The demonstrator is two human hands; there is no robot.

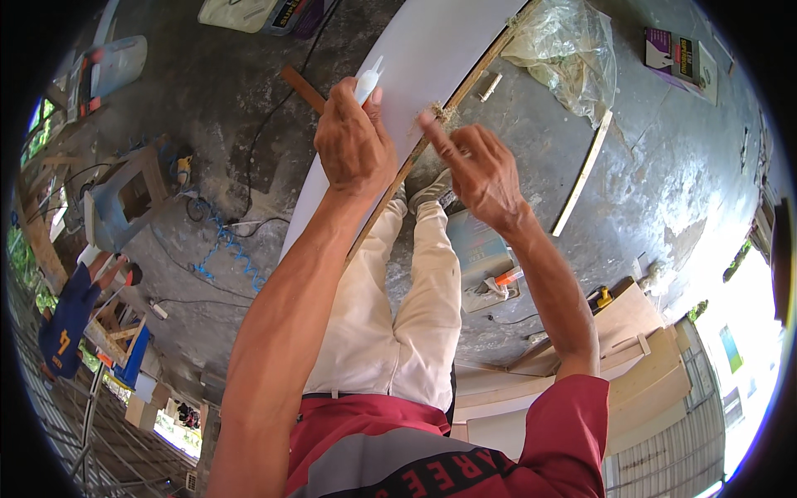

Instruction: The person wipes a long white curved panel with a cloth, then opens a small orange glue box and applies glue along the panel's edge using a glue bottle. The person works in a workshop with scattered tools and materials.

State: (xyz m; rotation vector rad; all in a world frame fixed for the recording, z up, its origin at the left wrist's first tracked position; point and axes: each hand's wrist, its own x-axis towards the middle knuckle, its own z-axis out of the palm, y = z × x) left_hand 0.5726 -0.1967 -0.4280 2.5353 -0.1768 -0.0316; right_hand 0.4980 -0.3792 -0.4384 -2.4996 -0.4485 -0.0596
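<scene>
A long white panel (pixel 419 54) with a rough brown edge lies across in front of me. My left hand (pixel 355 145) is closed around a small white bottle with a thin pointed nozzle (pixel 368 80), held tip up above the panel. Most of the bottle is hidden by my fingers. At the panel's near edge sits a clump of tan shavings or fibres (pixel 440 114). My right hand (pixel 481 170) is beside it, index finger stretched toward the edge and the other fingers bent. That fingertip is blurred, so contact cannot be made out. I see nothing held in this hand.
A clear plastic bag (pixel 564 54) and a wooden strip (pixel 583 173) lie on the floor at right, near a box (pixel 681 62). Blue coiled hose (pixel 224 249) and cords lie at left. Another person (pixel 70 319) is at far left.
</scene>
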